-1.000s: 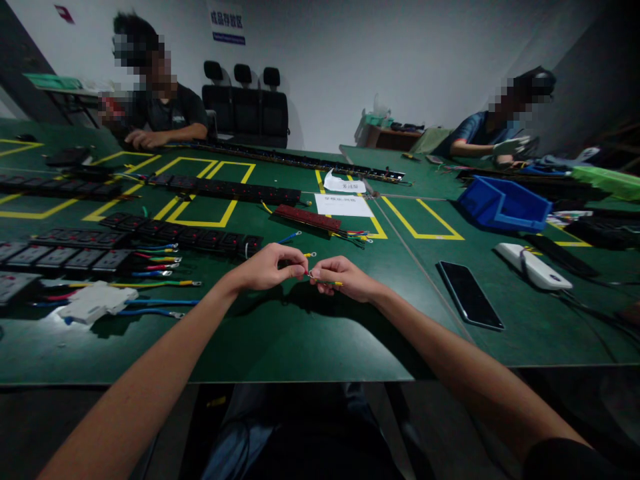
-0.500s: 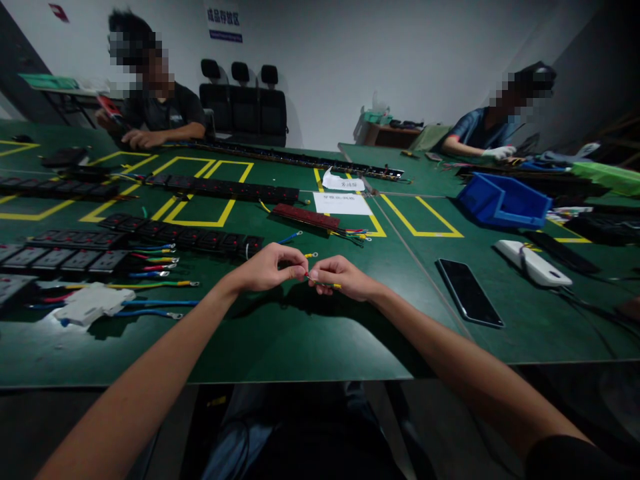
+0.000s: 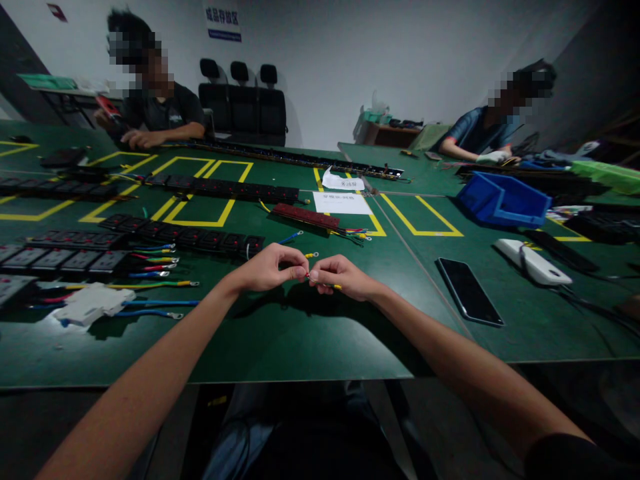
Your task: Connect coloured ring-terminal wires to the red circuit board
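Observation:
Over the near part of the green table, my two hands meet fingertip to fingertip. My left hand [image 3: 277, 267] is closed in a pinch at a tiny red piece [image 3: 307, 274], largely covered by the fingers. Pinched in my right hand [image 3: 345, 277] is a thin wire, whose yellow end [image 3: 338, 287] sticks out below the fingers. Whether the red piece and the wire are joined, I cannot tell. Just behind the hands lie a ring terminal with a yellow sleeve [image 3: 312, 255] and a row of black socket modules [image 3: 200, 239].
A black phone [image 3: 469, 291], a white device with a cord [image 3: 533, 263] and a blue bin [image 3: 505, 200] are on the right. On the left are a white connector block [image 3: 95, 303] and socket strips with wires. Two people work across the table.
My hands stay almost in the same place, still pinching. At the far right, the co-worker's gloved hand has moved slightly lower and to the left.

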`<action>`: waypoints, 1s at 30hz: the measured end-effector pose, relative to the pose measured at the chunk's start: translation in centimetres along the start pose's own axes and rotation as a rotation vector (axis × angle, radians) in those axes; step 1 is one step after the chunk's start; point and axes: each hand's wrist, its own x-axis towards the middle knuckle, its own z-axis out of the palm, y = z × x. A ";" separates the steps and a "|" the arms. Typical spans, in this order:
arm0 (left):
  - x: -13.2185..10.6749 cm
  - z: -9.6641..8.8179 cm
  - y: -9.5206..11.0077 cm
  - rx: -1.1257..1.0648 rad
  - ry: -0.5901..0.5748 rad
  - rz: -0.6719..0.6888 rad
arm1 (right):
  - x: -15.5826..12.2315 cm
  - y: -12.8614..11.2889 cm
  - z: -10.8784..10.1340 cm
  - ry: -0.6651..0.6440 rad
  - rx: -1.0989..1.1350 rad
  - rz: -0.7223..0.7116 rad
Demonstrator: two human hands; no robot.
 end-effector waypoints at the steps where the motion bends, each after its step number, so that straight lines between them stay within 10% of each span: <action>1: 0.0 0.0 0.0 -0.002 -0.002 0.000 | 0.0 0.0 0.0 0.002 0.003 0.001; 30: -0.2 -0.5 0.5 -0.083 0.008 -0.038 | -0.2 -0.9 0.0 0.190 0.292 0.020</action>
